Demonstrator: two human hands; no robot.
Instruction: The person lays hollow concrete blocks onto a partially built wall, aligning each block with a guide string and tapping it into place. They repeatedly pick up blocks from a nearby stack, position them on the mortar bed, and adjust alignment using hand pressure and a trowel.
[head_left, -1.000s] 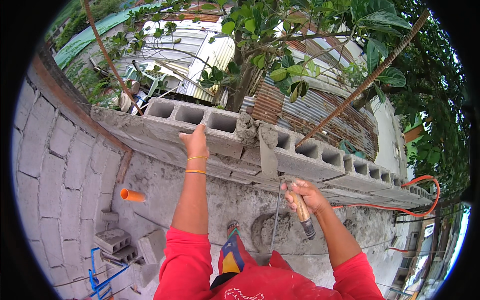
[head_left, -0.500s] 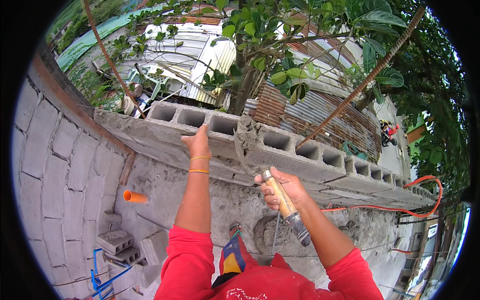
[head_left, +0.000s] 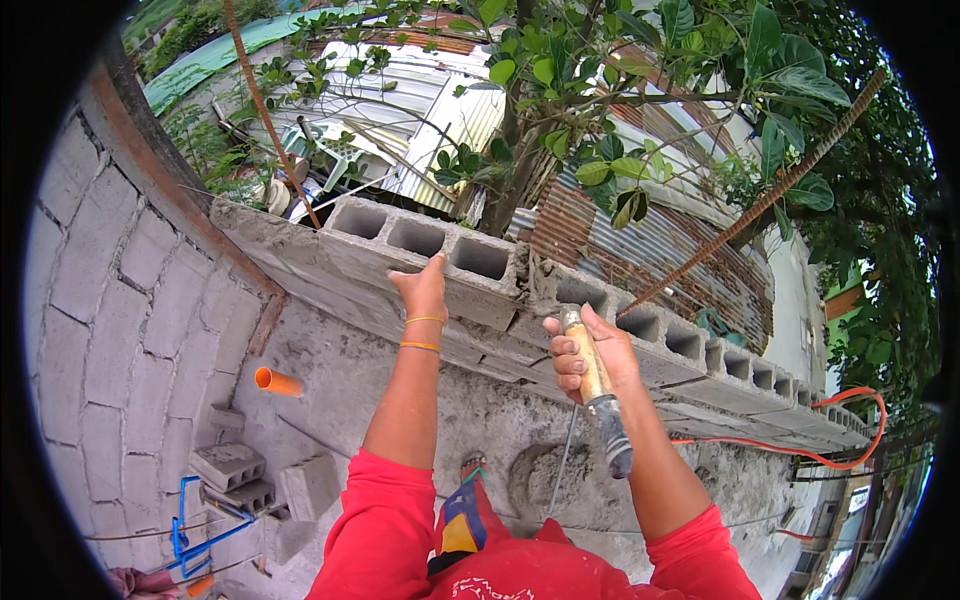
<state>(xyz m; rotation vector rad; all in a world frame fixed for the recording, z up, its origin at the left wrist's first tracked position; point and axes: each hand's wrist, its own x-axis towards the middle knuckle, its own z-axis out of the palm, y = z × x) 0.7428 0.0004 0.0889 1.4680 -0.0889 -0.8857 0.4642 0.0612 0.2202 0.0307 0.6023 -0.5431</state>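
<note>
My left hand (head_left: 422, 292) grips the near upper edge of a grey hollow concrete block (head_left: 470, 302), fingers over the rim of its openings and thumb on the near face. This block sits on top of the wall at the left end of the row. In my right hand (head_left: 612, 350) is a trowel (head_left: 604, 405), held by its worn wooden handle with the dark butt toward me. Its blade is mostly hidden behind the hand, close to the joint between this block and the neighbouring block (head_left: 640, 345). Some wet mortar (head_left: 545, 285) clings around that joint.
Rusty steel bars (head_left: 760, 205) rise from the wall, and leafy branches hang over it. An orange hose (head_left: 850, 462) loops across the right end. Loose blocks (head_left: 228, 466), a blue frame (head_left: 180, 540) and an orange pipe stub (head_left: 280, 382) are at lower left.
The view has shifted, moving the scene rightward. My right hand with the trowel has risen slightly toward the joint, where less mortar shows on top. My left hand stays on the block.
</note>
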